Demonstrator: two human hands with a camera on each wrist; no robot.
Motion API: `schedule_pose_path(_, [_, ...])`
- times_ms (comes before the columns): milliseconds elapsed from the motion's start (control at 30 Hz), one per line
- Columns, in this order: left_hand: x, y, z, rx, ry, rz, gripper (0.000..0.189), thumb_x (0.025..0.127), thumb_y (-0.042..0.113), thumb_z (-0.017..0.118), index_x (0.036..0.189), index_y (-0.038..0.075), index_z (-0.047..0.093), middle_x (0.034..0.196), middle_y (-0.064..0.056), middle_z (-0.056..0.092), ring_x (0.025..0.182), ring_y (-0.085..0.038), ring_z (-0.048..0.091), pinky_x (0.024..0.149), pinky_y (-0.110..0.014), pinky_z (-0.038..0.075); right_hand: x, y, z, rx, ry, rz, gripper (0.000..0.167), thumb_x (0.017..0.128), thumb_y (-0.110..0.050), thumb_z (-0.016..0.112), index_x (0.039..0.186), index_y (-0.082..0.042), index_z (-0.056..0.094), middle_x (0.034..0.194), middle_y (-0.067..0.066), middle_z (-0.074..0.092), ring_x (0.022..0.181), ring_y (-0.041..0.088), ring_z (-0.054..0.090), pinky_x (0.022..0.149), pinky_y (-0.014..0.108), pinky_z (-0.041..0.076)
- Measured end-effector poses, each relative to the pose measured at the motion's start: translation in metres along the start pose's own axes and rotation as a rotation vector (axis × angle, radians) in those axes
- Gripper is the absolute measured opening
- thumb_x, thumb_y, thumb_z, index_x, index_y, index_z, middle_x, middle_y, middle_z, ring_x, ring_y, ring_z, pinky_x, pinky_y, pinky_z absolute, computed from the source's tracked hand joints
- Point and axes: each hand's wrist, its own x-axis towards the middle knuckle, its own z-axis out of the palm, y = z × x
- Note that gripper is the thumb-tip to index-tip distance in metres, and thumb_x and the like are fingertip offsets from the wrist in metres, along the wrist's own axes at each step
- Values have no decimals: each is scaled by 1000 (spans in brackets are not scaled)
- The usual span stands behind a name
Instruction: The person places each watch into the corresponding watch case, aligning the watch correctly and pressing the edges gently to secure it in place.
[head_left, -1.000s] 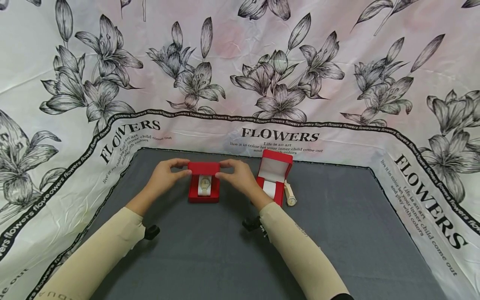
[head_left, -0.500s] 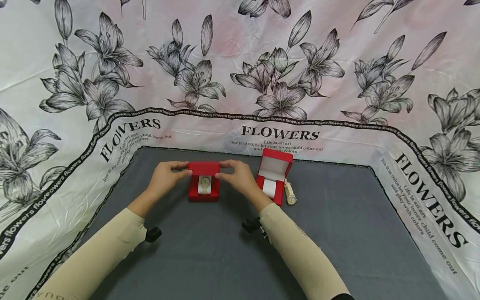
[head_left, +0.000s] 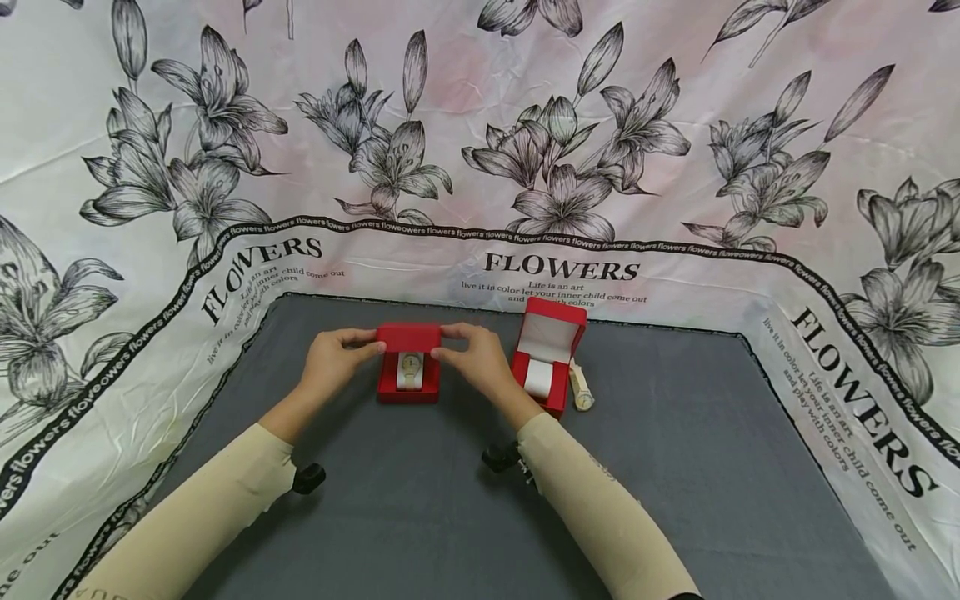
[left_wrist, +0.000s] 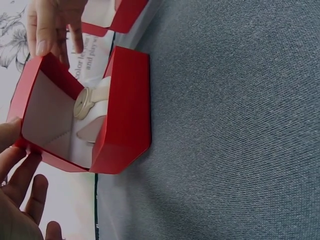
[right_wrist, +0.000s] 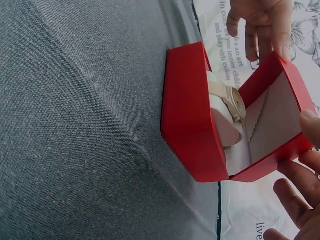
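Observation:
A red watch box (head_left: 407, 397) sits on the grey cloth with its lid (head_left: 408, 337) raised partway, tilted over the base. Inside, a pale-strapped watch (left_wrist: 84, 102) is wrapped round a white cushion (right_wrist: 223, 120). My left hand (head_left: 333, 360) pinches the lid's left edge between thumb and fingers. On the opposite edge, my right hand (head_left: 480, 358) grips the lid the same way. Both wrist views show the thumbs on the lid's outer face and the other fingers at its sides.
To the right stands a second red box (head_left: 558, 387), lid up, with a bare white cushion (head_left: 538, 377) inside. Another pale watch (head_left: 581, 393) lies on the cloth against its right side. A flower-printed sheet (head_left: 562, 287) rises behind the grey cloth (head_left: 420, 500).
Both hands have sunk slightly while keeping hold of the lid, whose tilt looks nearly the same. The second box and loose watch have stayed put.

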Motion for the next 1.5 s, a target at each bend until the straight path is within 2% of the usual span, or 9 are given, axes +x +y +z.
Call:
schedule_pose_path(367, [-6, -1, 3, -22, 7, 4, 45, 90, 40, 79, 123, 9, 75, 127, -12, 72, 129, -31, 59, 101, -52, 48, -8, 0, 4, 28, 13, 30, 49, 87, -29, 83, 132, -15, 70, 128, 1, 72, 126, 21, 62, 102, 45, 51])
schedule_pose_path(800, [-12, -4, 6, -38, 34, -16, 45, 88, 38, 81, 121, 8, 76, 125, -13, 72, 128, -32, 60, 101, -52, 48, -14, 0, 8, 13, 26, 31, 48, 87, -26, 84, 131, -15, 71, 128, 2, 72, 124, 24, 61, 103, 46, 50])
schedule_pose_path(1000, [-17, -7, 9, -100, 49, -51, 49, 87, 43, 82, 122, 9, 76, 124, -12, 73, 127, -30, 59, 102, -51, 48, -18, -1, 10, 2, 20, 19, 47, 87, -26, 84, 131, -15, 71, 128, 2, 72, 125, 24, 60, 106, 46, 48])
schedule_pose_path(1300, [-20, -13, 14, -146, 63, -51, 51, 86, 44, 82, 122, 9, 76, 127, -12, 72, 133, -29, 54, 107, -51, 44, -22, 1, 12, -21, 38, -28, 45, 87, -24, 83, 130, -13, 72, 125, 3, 73, 121, 24, 62, 102, 44, 50])
schedule_pose_path(1500, [-23, -21, 22, -155, 72, -74, 49, 85, 39, 84, 123, 9, 76, 123, -11, 74, 125, -26, 58, 102, -44, 46, -25, 5, 14, -57, 43, -58, 39, 88, -23, 82, 125, -11, 75, 122, 2, 74, 117, 23, 64, 100, 43, 51])
